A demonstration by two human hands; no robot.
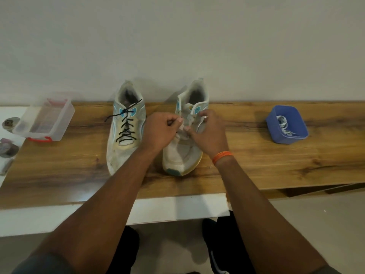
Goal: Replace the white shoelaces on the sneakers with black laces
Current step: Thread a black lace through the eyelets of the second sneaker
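A long wooden table (256, 167) runs across the view with a plain pale wall behind it, and two bare forearms reach forward over its near edge. Two worn white sneakers stand side by side on the table, toes pointing toward the person. The left sneaker (126, 131), just beside the left hand on its outer side, is already threaded with a black lace (126, 129), crisscrossed up the front with its loose ends trailing near the collar. The right sneaker (187, 135) sits directly under both hands and carries a white lace (187, 125) at its eyelets. The left hand (160, 131) is curled, thumb and fingertips pinching the white lace at the middle of the shoe. The right hand (209, 131) is also curled over the shoe's tongue area, fingers closed on the lace or the eyelet edge; which of the two cannot be made out. An orange band (222, 156) circles the right wrist. Well out past the left hand, a clear plastic box (45, 119) with red clips rests on the table. Well out past the right hand sits a small blue tub (286, 125) holding a bundled white lace (284, 125).
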